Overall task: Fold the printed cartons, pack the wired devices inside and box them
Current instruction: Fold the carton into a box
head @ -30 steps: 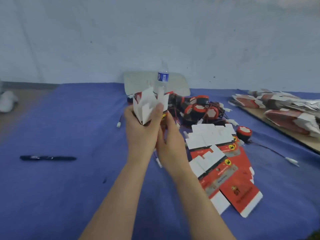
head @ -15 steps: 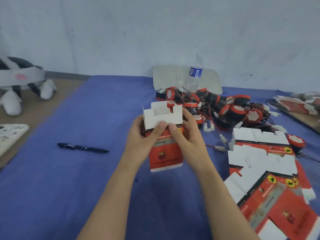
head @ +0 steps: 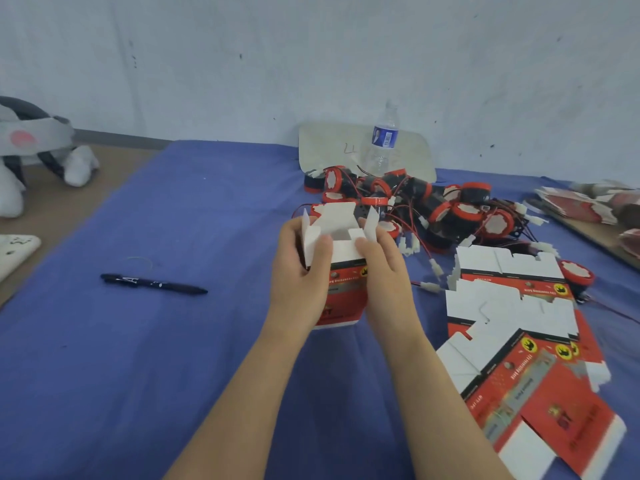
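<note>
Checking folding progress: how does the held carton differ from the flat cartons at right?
The held carton is squared into a box, upright, flaps open, gripped by left hand and right hand. The flat cartons lie unfolded, overlapping on the blue cloth, untouched. Both are red-printed with white flaps.

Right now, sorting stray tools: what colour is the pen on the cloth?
Black with white lettering; the pen shows best in the head view.

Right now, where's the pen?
Head view: the black pen lies on the blue cloth, left of the left hand and the carton it holds.
</note>
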The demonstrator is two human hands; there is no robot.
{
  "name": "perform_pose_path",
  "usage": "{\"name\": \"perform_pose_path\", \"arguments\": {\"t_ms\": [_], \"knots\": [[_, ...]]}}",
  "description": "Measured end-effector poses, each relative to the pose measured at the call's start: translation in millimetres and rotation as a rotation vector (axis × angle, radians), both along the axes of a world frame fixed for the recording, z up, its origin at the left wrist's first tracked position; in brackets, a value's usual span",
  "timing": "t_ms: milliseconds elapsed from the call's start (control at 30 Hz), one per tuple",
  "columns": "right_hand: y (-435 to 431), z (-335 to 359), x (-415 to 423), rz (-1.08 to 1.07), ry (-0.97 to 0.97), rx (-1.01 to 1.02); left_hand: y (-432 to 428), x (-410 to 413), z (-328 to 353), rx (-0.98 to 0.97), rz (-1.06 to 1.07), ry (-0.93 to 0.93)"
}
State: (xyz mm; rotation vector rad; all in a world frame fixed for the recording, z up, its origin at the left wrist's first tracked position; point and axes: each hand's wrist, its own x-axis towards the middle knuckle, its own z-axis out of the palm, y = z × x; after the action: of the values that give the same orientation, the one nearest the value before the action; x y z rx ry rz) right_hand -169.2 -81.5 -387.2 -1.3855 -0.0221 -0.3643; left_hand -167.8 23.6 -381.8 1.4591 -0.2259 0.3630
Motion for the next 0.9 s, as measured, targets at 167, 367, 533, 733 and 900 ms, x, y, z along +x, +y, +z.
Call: {"name": "perform_pose_path", "arguments": {"t_ms": [167, 367, 533, 733, 900], "knots": [[5, 0, 0, -0.069, -0.017, -0.048, -6, -4, 1, -0.021, 0.137, -0.016], [24, 2, -10, -0.357, -0.371, -0.610, 0, 3, 5, -0.166, 0.370, 0.030], [26, 0, -7, 0.053, -0.182, -0.523, -2, -1, 9, -0.180, -0.022, -0.003], [9, -1, -4, -0.092, -0.170, -0.429, -6, 1, 0, -0.108, -0.054, 0.051], [-1, 8, -8, -0.047, -0.143, -0.372, 14, 10, -6, 0.101, 0.236, -0.026]]}}
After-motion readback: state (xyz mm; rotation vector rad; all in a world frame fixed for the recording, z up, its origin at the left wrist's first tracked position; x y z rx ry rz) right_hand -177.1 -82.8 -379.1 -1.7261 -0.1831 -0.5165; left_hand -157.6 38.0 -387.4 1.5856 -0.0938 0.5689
